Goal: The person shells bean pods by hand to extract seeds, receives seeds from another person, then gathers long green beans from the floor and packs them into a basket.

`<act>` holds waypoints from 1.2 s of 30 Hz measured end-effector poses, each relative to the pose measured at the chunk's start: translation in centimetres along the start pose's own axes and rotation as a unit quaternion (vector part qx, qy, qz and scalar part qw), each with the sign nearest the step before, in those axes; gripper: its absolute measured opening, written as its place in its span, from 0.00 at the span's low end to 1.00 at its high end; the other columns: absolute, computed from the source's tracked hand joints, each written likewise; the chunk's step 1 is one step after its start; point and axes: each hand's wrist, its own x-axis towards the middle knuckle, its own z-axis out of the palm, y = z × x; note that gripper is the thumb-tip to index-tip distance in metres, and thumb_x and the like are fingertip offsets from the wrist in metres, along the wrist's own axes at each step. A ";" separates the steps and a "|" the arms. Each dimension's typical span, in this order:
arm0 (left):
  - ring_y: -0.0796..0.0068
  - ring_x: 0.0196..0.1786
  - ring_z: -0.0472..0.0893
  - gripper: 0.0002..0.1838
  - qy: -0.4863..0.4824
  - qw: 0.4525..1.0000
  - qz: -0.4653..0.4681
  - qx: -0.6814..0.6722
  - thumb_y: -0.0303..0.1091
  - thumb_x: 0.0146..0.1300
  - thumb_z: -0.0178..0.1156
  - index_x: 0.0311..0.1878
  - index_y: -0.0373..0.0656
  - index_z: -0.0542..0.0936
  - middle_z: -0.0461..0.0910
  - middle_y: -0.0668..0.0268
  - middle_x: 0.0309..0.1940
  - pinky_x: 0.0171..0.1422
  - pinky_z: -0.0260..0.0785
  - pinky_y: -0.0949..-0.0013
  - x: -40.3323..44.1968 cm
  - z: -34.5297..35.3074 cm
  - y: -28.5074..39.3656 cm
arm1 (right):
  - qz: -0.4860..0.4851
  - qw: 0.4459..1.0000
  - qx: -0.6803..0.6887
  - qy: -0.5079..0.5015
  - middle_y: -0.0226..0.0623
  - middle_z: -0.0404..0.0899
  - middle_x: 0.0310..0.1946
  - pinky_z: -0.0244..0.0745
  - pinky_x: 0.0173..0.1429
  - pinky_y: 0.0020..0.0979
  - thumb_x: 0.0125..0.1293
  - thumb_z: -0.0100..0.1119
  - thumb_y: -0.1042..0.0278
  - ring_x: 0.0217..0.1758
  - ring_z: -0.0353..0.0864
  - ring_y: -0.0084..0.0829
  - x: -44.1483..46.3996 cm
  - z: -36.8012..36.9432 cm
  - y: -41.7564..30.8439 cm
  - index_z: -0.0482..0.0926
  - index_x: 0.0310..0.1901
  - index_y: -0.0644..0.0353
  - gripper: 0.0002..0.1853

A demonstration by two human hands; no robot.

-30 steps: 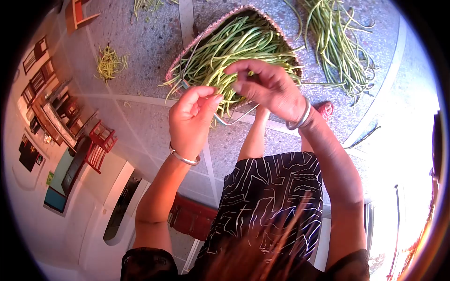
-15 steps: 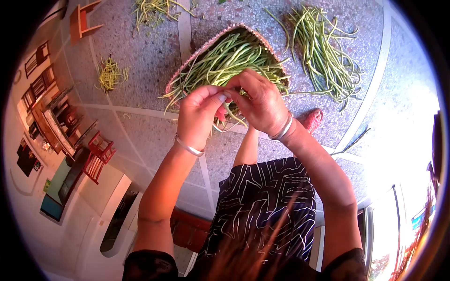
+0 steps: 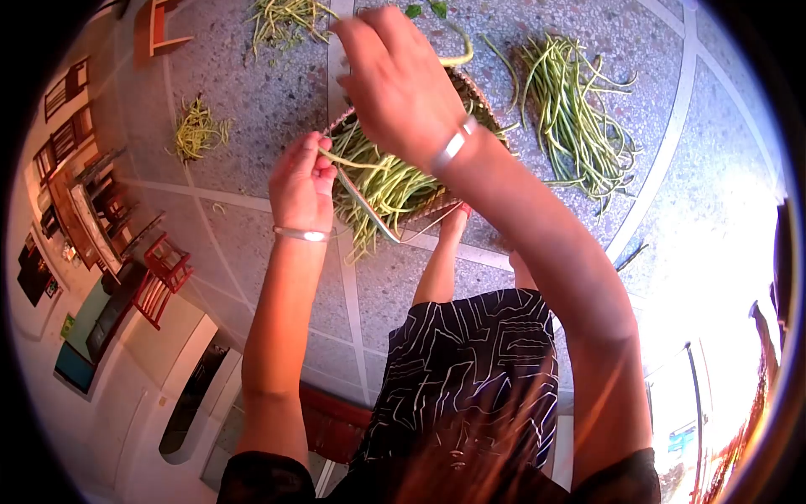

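Note:
Between its thumb and fingers my left hand [image 3: 302, 183] pinches a long green bean [image 3: 357, 161], at the left edge of the basket. My right hand [image 3: 401, 88] is raised above the basket's far side, slightly blurred. Its fingertips point up and left, and whether they hold anything cannot be made out. A bean piece [image 3: 457, 52] shows just right of that hand. The woven basket [image 3: 483, 94] is full of long green beans [image 3: 395, 186] and partly hidden by my right hand and forearm. Its thin handle [image 3: 366, 210] lies over the near side.
A large bunch of long beans [image 3: 579, 118] lies on the speckled floor [image 3: 252, 109] to the right. Smaller heaps lie at the far left [image 3: 197, 130] and top [image 3: 290, 21]. A red chair [image 3: 166, 269] and other furniture stand at the left.
My hands, together over the basket half a second ago, are now apart. The right has moved up and away, the left to the left with a bean. The basket's handle and near beans look shifted.

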 end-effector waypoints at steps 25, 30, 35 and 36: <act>0.84 0.31 0.69 0.07 -0.178 0.983 -0.045 0.009 0.30 0.62 0.50 0.42 0.39 0.72 0.75 0.64 0.36 0.39 0.64 0.80 -6.3 3.5 -7.0 | 0.333 0.922 0.101 -0.169 0.39 0.74 0.30 0.67 0.43 0.34 0.53 0.57 0.68 0.39 0.73 0.39 -16.7 -7.6 -3.0 0.70 0.49 0.60 0.20; 0.81 0.34 0.73 0.10 -0.118 0.990 -0.070 0.032 0.29 0.62 0.50 0.46 0.39 0.70 0.75 0.61 0.43 0.42 0.65 0.77 -5.6 1.6 -7.4 | 0.280 0.920 0.044 -0.272 0.38 0.74 0.30 0.66 0.43 0.35 0.52 0.54 0.74 0.35 0.73 0.39 -19.1 -7.3 -1.2 0.75 0.36 0.60 0.08; 0.78 0.37 0.74 0.14 -0.032 0.986 0.026 0.159 0.29 0.62 0.50 0.51 0.40 0.67 0.73 0.60 0.48 0.43 0.66 0.76 -6.2 -1.7 -6.0 | 0.168 0.905 -0.125 -0.372 0.32 0.72 0.26 0.63 0.42 0.31 0.51 0.51 0.72 0.35 0.72 0.31 -18.1 -3.9 1.4 0.75 0.31 0.54 0.05; 0.78 0.37 0.74 0.15 -0.021 0.983 0.034 0.177 0.29 0.62 0.50 0.52 0.40 0.67 0.73 0.60 0.48 0.42 0.66 0.76 -6.3 -2.6 -5.7 | 0.154 0.894 -0.153 -0.393 0.30 0.72 0.27 0.62 0.43 0.32 0.51 0.51 0.71 0.37 0.72 0.30 -17.8 -3.0 2.0 0.75 0.31 0.53 0.05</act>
